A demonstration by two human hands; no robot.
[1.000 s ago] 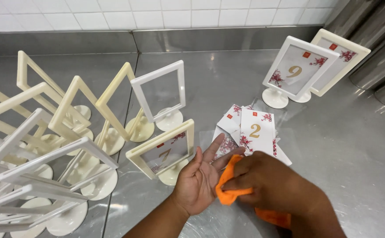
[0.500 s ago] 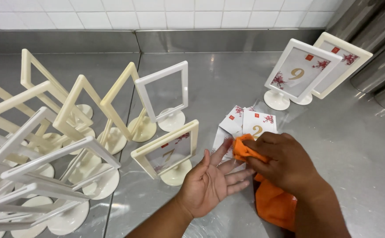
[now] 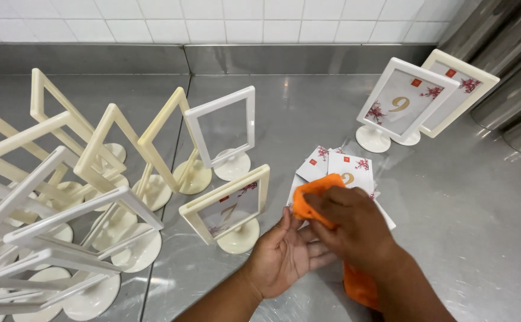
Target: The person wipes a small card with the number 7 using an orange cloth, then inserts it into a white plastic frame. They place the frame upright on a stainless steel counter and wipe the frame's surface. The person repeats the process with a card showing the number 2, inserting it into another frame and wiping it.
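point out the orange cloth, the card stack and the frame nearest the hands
orange cloth (image 3: 309,200), head view, bunched upper end
card stack (image 3: 351,169), head view, top card
nearest frame (image 3: 225,206), head view, cream border

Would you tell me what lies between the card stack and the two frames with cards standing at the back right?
In the head view, only bare steel counter separates the card stack from the two frames.

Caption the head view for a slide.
Right hand presses an orange cloth against the open left hand beside cream stand frames.
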